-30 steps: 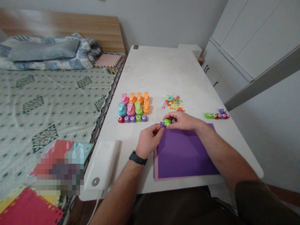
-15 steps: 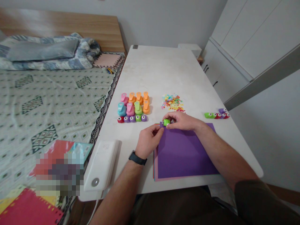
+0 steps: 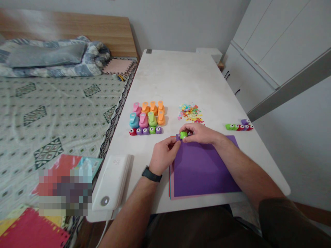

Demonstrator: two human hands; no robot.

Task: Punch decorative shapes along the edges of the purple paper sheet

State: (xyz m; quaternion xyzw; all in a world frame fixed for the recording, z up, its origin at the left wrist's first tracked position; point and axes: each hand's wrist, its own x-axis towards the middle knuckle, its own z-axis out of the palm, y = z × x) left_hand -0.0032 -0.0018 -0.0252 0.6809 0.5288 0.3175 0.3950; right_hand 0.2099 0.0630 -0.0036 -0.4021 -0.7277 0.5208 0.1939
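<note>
A purple sheet of paper [image 3: 204, 168] lies on top of a stack of coloured sheets at the table's near edge. Its far left corner is pinched between the thumb and fingers of my left hand [image 3: 165, 153]. My right hand [image 3: 200, 133] is closed around a small green craft punch [image 3: 183, 135], which sits at the sheet's far edge close to my left fingertips. How far the paper goes into the punch cannot be made out. Just beyond my right hand lies a pile of colourful paper confetti [image 3: 190, 112].
Rows of larger punches [image 3: 143, 120] and small punches [image 3: 146, 131] stand left of the confetti. More small punches [image 3: 239, 127] line up on the right. A white box-like device [image 3: 113, 182] with a cable lies at the table's left edge, beside the bed [image 3: 64, 113].
</note>
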